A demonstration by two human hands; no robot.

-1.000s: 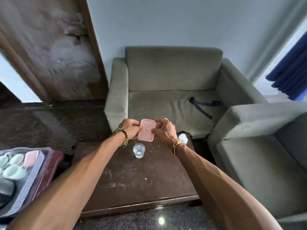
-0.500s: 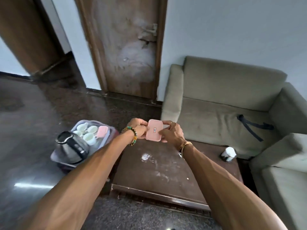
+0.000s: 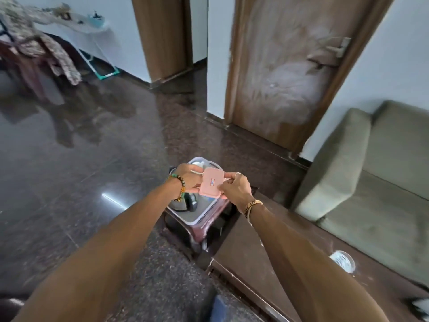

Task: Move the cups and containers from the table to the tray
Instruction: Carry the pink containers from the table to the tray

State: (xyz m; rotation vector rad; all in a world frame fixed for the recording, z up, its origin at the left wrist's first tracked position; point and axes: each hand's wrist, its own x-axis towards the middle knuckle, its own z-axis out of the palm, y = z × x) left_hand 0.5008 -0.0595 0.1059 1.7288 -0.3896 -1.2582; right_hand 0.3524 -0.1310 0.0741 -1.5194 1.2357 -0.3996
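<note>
One pink container (image 3: 211,183) held over the tray (image 3: 197,222).
Left hand (image 3: 189,178) and right hand (image 3: 235,187) fingers pinch it; a glass (image 3: 343,263) (lower right) waits on the tabletop (image 3: 243,252).

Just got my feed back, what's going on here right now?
A person holds a small pink rectangular plastic container between both hands, left hand and right hand pinching its ends, over the pale plastic tray beside the dark wooden table. A steel kettle sits in the tray. A clear drinking glass is on the table, not yet moved.
</note>
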